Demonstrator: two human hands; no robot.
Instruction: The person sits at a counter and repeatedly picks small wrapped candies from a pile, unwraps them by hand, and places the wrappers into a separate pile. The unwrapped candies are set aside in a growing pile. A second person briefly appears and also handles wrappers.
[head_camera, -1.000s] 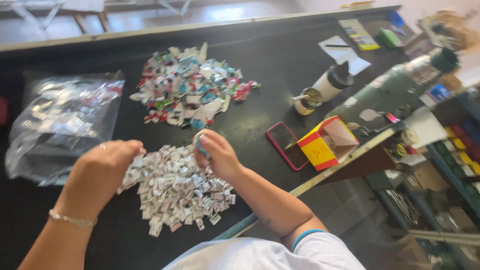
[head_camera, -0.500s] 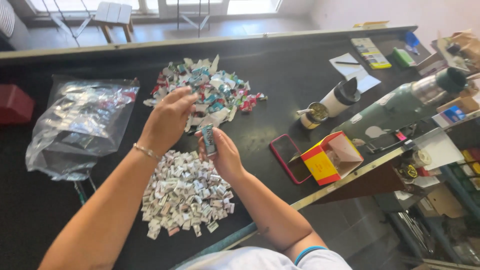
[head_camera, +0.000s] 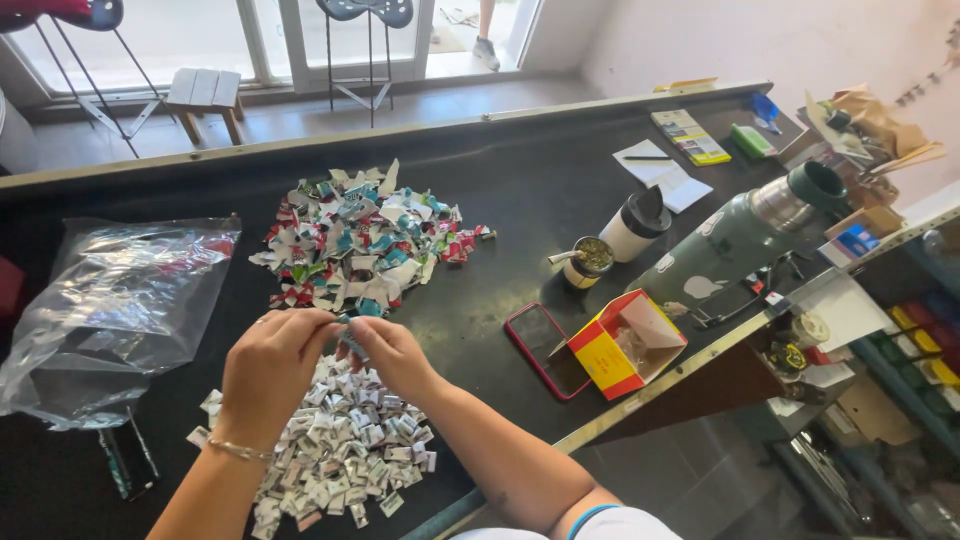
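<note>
My left hand (head_camera: 272, 368) and my right hand (head_camera: 390, 352) meet over the black table (head_camera: 530, 200), their fingertips pinching one small folded paper piece (head_camera: 345, 330) between them. Just below the hands lies a heap of small folded paper links (head_camera: 345, 450), mostly white and grey. Beyond the hands is a looser pile of colourful paper strips (head_camera: 365, 240). A bracelet sits on my left wrist.
A clear plastic bag (head_camera: 110, 300) lies at the left. To the right are a red-cased phone (head_camera: 540, 345), an open red and yellow box (head_camera: 625, 345), a small cup with a straw (head_camera: 590, 260), a white lidded cup (head_camera: 638, 225) and a green flask (head_camera: 745, 240). The table edge runs close at lower right.
My left hand came back from the colourful pile to join the right hand above the folded heap; both now hold one small piece.
</note>
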